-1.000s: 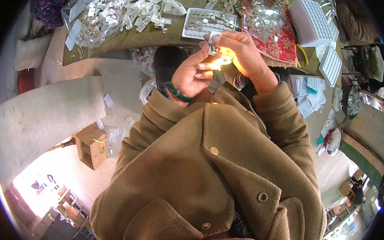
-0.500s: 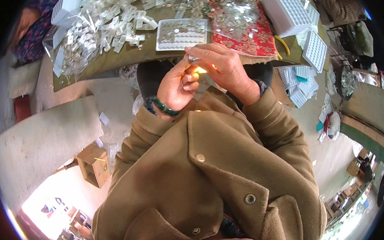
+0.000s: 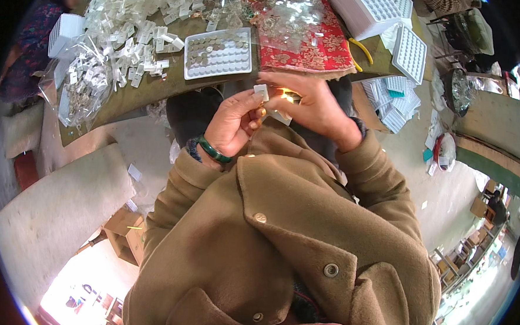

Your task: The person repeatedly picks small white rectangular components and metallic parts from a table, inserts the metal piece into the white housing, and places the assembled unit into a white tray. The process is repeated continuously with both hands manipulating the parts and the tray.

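My left hand (image 3: 233, 121), with a green bangle at its wrist, pinches a small white square piece (image 3: 261, 92) between thumb and fingertips. Just to the right hovers my right hand (image 3: 316, 108), its fingers apart and slightly blurred, with no held thing visible. A bright glow shows between the two hands. Beyond them, at the table's near edge, lies a white tray (image 3: 217, 74) with rows of round hollows. Small greyish round pieces sit in many of its hollows; several at the near right are bare white.
Loose white plastic pieces (image 3: 139, 47) heap up at the left, beside a clear bag (image 3: 78, 88). A red floral cloth (image 3: 330, 59), yellow-handled pliers (image 3: 363, 50) and stacked white trays (image 3: 367, 18) lie to the right. A person's patterned sleeve (image 3: 27, 62) shows at far left.
My right hand has drawn away to the right and its fingers have spread. The white piece in my left hand is now plainly visible. The whole view has shifted slightly.
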Demonstrator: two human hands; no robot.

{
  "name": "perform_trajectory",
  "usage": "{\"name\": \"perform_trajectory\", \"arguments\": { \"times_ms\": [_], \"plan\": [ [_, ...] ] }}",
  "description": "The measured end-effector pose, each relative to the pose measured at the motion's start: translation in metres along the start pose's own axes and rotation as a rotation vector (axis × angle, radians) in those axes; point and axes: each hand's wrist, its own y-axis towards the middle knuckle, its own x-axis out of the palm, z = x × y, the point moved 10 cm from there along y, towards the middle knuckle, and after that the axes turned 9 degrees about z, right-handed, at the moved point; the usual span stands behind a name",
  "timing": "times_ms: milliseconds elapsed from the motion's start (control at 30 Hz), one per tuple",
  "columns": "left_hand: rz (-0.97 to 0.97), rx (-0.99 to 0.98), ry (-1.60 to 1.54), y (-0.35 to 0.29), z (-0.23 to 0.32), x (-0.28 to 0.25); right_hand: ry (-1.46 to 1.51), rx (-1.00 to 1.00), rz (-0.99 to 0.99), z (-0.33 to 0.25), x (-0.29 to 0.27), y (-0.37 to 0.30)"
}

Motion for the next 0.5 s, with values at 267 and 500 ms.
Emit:
{"name": "perform_trajectory", "arguments": {
  "times_ms": [267,500],
  "plan": [
    [-0.104,0.308,0.253,0.007,0.028,0.023,-0.638,0.089,0.436,0.035,-0.104,0.033],
    [-0.039,0.163,0.174,0.009,0.01,0.014,-0.794,0.018,0.356,0.047,-0.087,0.043]
  ]
}}
